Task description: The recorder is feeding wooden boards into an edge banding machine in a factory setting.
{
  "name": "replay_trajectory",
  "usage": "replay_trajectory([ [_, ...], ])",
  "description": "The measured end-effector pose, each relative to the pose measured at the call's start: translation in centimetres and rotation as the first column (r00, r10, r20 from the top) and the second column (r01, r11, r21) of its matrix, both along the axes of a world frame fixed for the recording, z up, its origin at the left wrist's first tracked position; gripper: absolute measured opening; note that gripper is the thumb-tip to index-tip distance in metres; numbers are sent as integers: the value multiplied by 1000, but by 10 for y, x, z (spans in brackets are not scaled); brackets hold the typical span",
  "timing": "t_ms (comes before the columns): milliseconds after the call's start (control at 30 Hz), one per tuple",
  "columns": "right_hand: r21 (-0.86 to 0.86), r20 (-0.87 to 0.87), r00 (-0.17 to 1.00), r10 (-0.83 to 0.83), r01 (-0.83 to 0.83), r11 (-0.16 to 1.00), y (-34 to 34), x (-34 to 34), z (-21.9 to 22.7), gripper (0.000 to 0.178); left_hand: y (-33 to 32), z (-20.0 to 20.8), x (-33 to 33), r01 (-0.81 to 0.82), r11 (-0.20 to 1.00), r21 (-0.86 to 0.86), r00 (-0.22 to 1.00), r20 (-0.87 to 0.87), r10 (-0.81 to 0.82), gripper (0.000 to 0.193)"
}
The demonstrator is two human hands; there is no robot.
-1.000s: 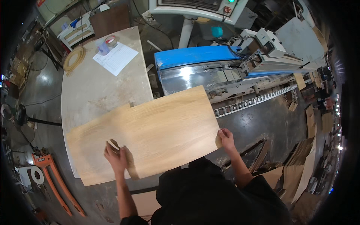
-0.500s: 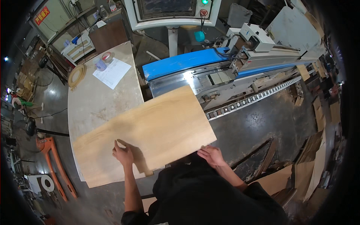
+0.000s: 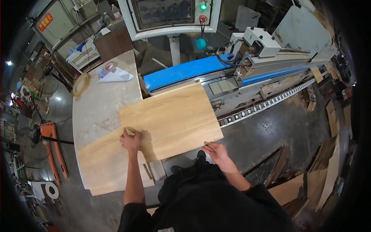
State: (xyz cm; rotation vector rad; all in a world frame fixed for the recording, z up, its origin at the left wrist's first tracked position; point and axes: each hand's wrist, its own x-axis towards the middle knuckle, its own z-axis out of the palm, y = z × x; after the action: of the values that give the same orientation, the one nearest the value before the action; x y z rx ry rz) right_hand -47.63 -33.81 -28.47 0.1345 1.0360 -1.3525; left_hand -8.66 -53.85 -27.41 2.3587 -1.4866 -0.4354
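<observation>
A rectangular wood-grain board (image 3: pixel 170 120) lies tilted in front of me, reaching past the table's right side towards the machine. My left hand (image 3: pixel 130 141) is at its left edge, fingers curled against that edge. My right hand (image 3: pixel 215 152) pinches the near edge close to the right corner, thumb on top; the fingers underneath are partly hidden. A second wood-grain board (image 3: pixel 102 164) lies on the table, below and to the left of the first, which overlaps it. A narrow strip (image 3: pixel 148 171) shows by its near right corner.
The pale worktable (image 3: pixel 98 116) carries a sheet of paper (image 3: pixel 118 75), a tape roll (image 3: pixel 110 66) and coiled banding (image 3: pixel 81 85). Ahead right stands a machine with a blue beam (image 3: pixel 185 71) and roller track (image 3: pixel 270 102). An orange pallet jack (image 3: pixel 54 154) is left, cardboard (image 3: pixel 288 187) right.
The upper board has shifted away from me, towards the machine, and its left edge now stands out from the board beneath. My hands have moved with it. The paper's near part has folded up.
</observation>
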Motion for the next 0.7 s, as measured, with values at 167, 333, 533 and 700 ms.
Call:
replay_trajectory([
  [167,32,-27,1000,-8,9,999,-2,-39,7,28,4,-3,-43,9,1000,-15,1000,-21,-10,92],
  [333,41,-48,998,-45,47,998,2,-86,3,26,8,0,-96,35,999,-33,999,-10,-35,94],
  [533,60,-52,999,10,-7,998,-2,-115,9,33,4,5,-123,-20,999,-51,998,-61,16,95],
  [700,60,-42,998,-41,44,997,-1,-150,7,32,7,14,-157,34,999,6,993,-110,-34,94],
])
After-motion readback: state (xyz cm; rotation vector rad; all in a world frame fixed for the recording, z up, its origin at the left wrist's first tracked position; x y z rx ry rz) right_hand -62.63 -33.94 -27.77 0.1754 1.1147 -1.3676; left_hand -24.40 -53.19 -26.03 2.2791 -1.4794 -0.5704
